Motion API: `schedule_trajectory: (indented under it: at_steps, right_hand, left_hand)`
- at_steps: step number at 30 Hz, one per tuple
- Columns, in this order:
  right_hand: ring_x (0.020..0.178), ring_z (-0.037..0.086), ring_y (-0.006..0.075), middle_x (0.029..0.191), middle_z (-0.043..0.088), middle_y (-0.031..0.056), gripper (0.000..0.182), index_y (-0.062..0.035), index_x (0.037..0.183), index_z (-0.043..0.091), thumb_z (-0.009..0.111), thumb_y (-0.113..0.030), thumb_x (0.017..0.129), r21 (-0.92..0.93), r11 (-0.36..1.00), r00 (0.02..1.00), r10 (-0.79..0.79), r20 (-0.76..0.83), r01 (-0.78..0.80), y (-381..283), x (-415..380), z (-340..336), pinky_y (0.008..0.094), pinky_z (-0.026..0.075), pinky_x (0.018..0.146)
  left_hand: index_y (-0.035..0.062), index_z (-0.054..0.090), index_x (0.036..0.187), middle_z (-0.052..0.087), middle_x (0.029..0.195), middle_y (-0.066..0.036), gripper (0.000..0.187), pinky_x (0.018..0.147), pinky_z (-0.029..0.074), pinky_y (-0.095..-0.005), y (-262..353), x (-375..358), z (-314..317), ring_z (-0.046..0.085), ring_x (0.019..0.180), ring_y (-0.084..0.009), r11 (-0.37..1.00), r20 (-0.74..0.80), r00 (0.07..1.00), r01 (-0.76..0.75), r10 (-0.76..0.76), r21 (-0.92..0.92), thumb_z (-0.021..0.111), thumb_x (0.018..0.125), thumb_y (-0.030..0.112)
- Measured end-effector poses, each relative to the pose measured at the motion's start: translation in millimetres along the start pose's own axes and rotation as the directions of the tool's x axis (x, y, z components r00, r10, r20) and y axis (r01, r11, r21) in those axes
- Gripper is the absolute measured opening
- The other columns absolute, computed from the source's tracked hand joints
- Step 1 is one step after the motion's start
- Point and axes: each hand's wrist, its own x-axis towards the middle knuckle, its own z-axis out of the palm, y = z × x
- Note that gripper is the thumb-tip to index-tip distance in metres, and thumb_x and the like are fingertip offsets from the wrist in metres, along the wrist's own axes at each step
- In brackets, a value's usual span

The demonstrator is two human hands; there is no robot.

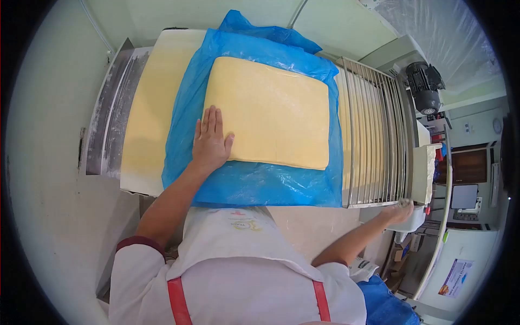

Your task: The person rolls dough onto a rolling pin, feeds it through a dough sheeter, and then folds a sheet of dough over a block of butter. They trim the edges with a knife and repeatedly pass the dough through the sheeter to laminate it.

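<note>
A thick, pale yellow slab of dough (271, 111) with rounded corners lies on a blue plastic sheet (238, 184). My left hand (211, 143) rests flat on the slab's lower left edge, fingers stretched out and thumb apart. Beneath the plastic is the pale belt (157, 97) of a dough sheeter. My right hand (399, 211) is at the near corner of the sheeter's metal bar guard (376, 132), its fingers curled. Whatever is inside those fingers is hidden.
A floured metal tray (116, 114) forms the belt's left end. Beyond the guard sits a black motor (424, 86). A pale wall runs behind the machine. At lower right are a blue plastic bag (382, 303) and a metal rail (441, 233).
</note>
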Motion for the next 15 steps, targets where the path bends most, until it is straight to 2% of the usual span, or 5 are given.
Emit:
schedule_trajectory:
  at_steps: [4, 9, 11, 12, 15]
  right_hand:
    - [0.117, 0.049, 0.0254, 0.123, 0.053, 0.0179, 0.038, 0.0008, 0.126, 0.048, 0.047, -0.018, 0.093, -0.042, 0.671, 0.67, 0.741, 0.05, -0.74, 78.0, -101.4, 24.7, 0.0384, 0.037, 0.099]
    - [0.131, 0.039, 0.0348, 0.137, 0.045, 0.0237, 0.043, -0.0018, 0.13, 0.051, 0.045, -0.027, 0.095, -0.401, 0.899, 0.451, 0.29, 0.844, 0.173, -17.9, -226.0, 141.7, 0.0465, 0.02, 0.111]
    - [0.137, 0.026, 0.0396, 0.144, 0.031, 0.029, 0.047, -0.0022, 0.131, 0.05, 0.043, -0.032, 0.096, -0.264, 0.387, 0.203, 0.193, 0.96, 0.883, 5.8, -258.9, 199.1, 0.0511, 0.014, 0.112]
    - [0.139, 0.016, 0.0443, 0.147, 0.021, 0.0328, 0.054, 0.0028, 0.135, 0.043, 0.045, -0.032, 0.094, -0.409, 0.62, 0.347, 0.226, 0.91, 0.67, 10.3, -305.7, 239.0, 0.0523, 0.011, 0.113]
    - [0.14, 0.017, 0.0394, 0.147, 0.022, 0.03, 0.072, 0.0077, 0.139, 0.03, 0.053, -0.038, 0.088, 0.254, 0.758, -0.258, -0.117, 0.959, 0.6, -56.3, -456.5, 262.8, 0.0519, 0.008, 0.114]
  left_hand:
    - [-0.0018, 0.023, 0.144, 0.024, 0.149, -0.023, 0.065, 0.114, 0.019, -0.0432, -23.6, -10.5, -6.7, 0.021, 0.14, -0.0354, 0.924, -0.035, 0.999, 0.019, -0.035, -0.383, 0.048, 0.094, 0.03]
    - [-0.0023, 0.034, 0.139, 0.037, 0.14, -0.025, 0.055, 0.109, 0.029, -0.0439, -101.0, -46.9, -37.7, 0.035, 0.131, -0.0405, 0.856, -0.043, 0.945, 0.272, -0.323, -0.439, 0.051, 0.093, 0.022]
    - [-0.002, 0.037, 0.137, 0.04, 0.139, -0.024, 0.052, 0.108, 0.03, -0.0444, -106.4, -67.7, -36.2, 0.037, 0.129, -0.0404, 0.905, -0.059, 0.961, 0.234, -0.272, -0.355, 0.052, 0.092, 0.021]
    - [-0.0019, 0.039, 0.135, 0.041, 0.138, -0.024, 0.05, 0.107, 0.03, -0.0446, -105.4, -72.0, -35.0, 0.038, 0.128, -0.0403, 0.928, -0.069, 0.97, 0.202, -0.235, -0.313, 0.052, 0.092, 0.02]
    - [-0.0017, 0.043, 0.131, 0.043, 0.137, -0.022, 0.047, 0.107, 0.031, -0.0453, -89.7, -73.7, -33.0, 0.039, 0.127, -0.0393, 0.965, -0.103, 0.978, 0.159, -0.183, -0.209, 0.055, 0.09, 0.015]
